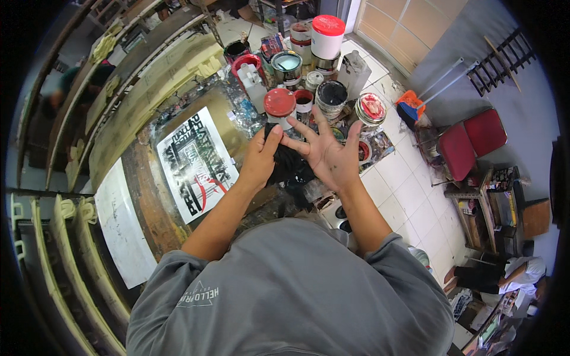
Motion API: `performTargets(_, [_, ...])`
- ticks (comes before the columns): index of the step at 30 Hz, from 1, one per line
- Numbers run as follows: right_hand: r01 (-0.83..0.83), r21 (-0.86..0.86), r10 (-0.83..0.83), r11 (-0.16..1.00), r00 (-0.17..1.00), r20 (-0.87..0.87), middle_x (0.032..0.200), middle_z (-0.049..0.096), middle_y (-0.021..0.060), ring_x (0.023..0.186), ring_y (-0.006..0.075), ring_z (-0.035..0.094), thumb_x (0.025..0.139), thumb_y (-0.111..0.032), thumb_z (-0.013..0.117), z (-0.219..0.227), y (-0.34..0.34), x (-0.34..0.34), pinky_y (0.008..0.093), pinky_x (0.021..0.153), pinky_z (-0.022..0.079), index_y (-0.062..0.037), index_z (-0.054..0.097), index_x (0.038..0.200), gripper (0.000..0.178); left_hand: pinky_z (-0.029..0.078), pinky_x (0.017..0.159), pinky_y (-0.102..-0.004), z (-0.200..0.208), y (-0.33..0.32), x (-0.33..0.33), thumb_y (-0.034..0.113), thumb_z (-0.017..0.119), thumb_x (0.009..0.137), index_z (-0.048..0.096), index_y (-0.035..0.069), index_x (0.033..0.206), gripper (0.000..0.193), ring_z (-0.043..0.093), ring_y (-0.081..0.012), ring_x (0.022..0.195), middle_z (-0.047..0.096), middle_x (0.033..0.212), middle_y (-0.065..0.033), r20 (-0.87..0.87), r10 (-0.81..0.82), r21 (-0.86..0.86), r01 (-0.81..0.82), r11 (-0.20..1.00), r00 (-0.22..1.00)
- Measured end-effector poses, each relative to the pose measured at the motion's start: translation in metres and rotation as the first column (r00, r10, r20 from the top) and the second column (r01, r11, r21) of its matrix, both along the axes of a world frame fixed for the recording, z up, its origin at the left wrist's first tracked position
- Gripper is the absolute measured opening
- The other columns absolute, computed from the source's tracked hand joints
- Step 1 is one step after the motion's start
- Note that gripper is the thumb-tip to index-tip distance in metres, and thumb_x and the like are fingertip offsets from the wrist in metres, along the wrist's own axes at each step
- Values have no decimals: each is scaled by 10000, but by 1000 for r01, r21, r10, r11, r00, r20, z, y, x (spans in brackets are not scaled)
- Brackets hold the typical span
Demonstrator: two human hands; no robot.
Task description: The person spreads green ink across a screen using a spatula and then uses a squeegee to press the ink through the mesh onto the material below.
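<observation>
My left hand is closed on a black cloth, its thumb pressing from above. The rest of the cloth hangs dark and crumpled between my two hands. Palm up, my right hand has its fingers spread, with small dark smudges on the skin. Its outer fingers reach to the cloth and the left fingertips, seemingly touching them. Just beyond stand a tub with a red lid and an open tin of black paint. A white printed sheet with black and red lettering lies left of my left forearm.
More paint containers crowd the far side, among them a white bucket with a red lid and a tin of pale blue paint. Long racks flank the left. At right are a red chair, shelves and another person.
</observation>
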State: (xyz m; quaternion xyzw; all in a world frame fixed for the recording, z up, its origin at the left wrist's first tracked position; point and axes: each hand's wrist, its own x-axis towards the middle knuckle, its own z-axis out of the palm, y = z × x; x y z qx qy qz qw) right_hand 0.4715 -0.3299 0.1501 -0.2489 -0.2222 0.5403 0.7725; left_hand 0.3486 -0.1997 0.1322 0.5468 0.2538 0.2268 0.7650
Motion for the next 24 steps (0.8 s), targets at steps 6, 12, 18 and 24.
performTargets(6, [-35,125,76,992,938,-338,1622,178,258,1458,394,321,817,-914,163,-14,-3,5,495,1186,134,-144,-22,1608,1119,470,753,-249,0,-3,-2,342,505,1058,612,39,1023,323,578,-93,839,634,910,-20,-99,70,155,-54,986,993])
performTargets(12, [157,-47,-161,987,982,-102,1643,147,219,1513,336,175,827,-903,108,-16,15,12,500,1201,145,-113,56,1608,1112,422,989,-317,26,-17,-2,286,498,1056,555,-5,1221,340,556,-185,1114,598,1173,-122,-80,42,774,35,632,996])
performTargets(18, [205,-41,-196,978,967,162,1660,96,189,1539,309,47,824,-897,47,-10,32,16,501,1207,-25,-86,-17,1599,1124,440,929,-298,53,-16,-5,235,590,1009,579,-17,1201,317,559,-173,1087,591,1137,-133,-153,-97,618,172,767,983])
performTargets(24, [212,-96,-188,972,958,219,1659,108,183,1538,306,74,801,-924,78,2,46,18,477,1225,56,-107,6,1605,1149,482,834,-320,49,-14,-3,229,635,978,650,-3,1109,267,625,-206,913,645,957,-113,-11,-98,748,73,659,995])
